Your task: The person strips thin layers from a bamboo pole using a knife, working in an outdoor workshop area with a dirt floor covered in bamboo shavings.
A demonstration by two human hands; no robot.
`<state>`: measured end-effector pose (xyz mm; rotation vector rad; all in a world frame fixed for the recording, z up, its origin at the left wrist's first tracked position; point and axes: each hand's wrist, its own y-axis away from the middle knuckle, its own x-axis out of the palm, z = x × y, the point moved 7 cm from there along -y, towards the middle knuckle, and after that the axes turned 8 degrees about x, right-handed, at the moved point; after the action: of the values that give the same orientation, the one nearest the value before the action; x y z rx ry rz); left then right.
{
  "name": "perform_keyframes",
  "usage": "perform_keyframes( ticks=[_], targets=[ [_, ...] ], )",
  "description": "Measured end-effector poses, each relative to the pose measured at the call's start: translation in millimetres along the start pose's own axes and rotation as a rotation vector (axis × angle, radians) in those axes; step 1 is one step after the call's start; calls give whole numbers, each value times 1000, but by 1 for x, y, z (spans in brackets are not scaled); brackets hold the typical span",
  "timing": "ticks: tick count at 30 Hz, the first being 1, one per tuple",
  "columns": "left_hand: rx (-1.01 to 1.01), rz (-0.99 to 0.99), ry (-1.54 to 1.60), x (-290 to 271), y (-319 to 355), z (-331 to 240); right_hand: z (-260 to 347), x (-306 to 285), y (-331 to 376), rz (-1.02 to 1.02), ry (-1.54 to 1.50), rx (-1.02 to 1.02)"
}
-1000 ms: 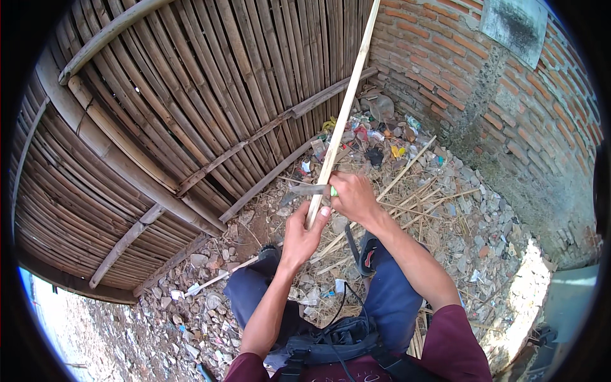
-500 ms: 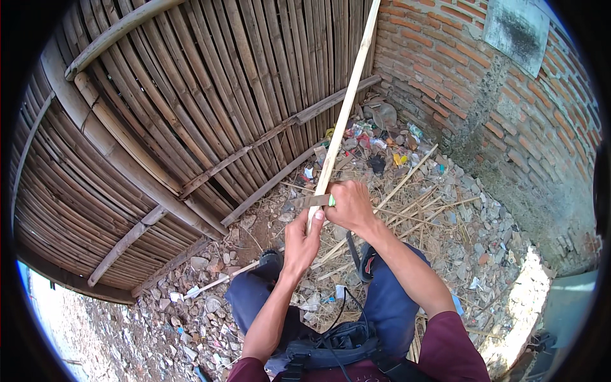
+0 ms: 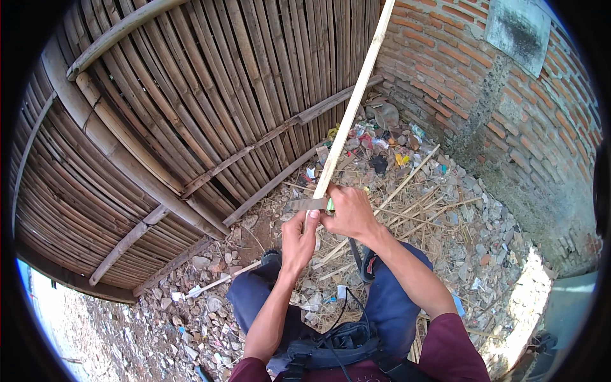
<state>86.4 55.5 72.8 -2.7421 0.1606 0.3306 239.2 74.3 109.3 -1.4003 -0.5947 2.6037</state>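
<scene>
our right hand (image 3: pixel 349 213) is closed around a knife (image 3: pixel 309 204); its handle is hidden in the fist apart from a green sliver, and only the grey blade shows, pointing left across the bamboo strip (image 3: pixel 352 105). our left hand (image 3: pixel 299 239), just below the blade, grips the strip's lower end, which its fingers hide. from the hands the strip rises up and right until the frame cuts it off. left of the strip stands a bamboo fence (image 3: pixel 159 127), right of it a brick wall (image 3: pixel 503 95). more strips (image 3: pixel 414 204) lie on rubble right of the hands. litter (image 3: pixel 382 143) at the wall's foot is too small to make out.
</scene>
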Motion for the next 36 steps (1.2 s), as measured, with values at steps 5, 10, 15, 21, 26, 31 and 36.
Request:
perform_keyframes(
  ticks=[5,10,15,21,26,31,36],
  targets=[
    [-49,6,108,4,-1,11,10,-6,1,18,-92,-28],
    [-39,24,135,6,0,15,8,-5,1,22,-89,-76],
    [-43,11,84,4,2,12,10,-8,0,-45,-43,-94],
    [-35,-24,-46,1,3,9,6,-4,-1,-95,41,-87],
    [58,-75,-123,-5,3,-1,11,-3,0,-143,60,-100],
    [60,-85,-156,-7,5,-15,14,-9,2,-189,49,-93],
    [94,-62,-212,-6,5,-13,9,-8,2,-181,33,-59]
  ],
)
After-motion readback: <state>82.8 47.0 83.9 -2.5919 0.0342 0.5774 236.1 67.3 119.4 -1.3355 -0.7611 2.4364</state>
